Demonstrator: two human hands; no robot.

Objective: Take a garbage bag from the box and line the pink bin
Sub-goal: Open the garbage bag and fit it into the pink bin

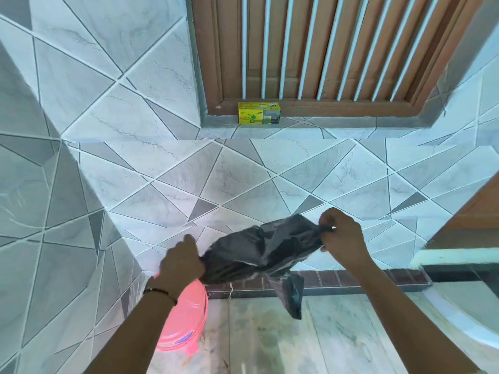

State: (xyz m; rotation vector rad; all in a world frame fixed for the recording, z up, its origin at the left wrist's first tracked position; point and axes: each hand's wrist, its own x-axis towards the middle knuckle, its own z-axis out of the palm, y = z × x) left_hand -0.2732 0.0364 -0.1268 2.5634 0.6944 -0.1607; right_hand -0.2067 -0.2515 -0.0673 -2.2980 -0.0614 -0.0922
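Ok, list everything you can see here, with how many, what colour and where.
garbage bag: one, black, stretched between both hands above the floor, one end hanging down.
pink bin: one, pink, on the floor at the wall corner, partly behind the left forearm.
box: one, yellow and green, on the window ledge.
window: one, brown frame with pale bars, above the ledge.
wall tiles: many, grey and white.
wristband: one, dark, on the left wrist.
left hand: gripping the bag's left end.
right hand: pinching the bag's right end.
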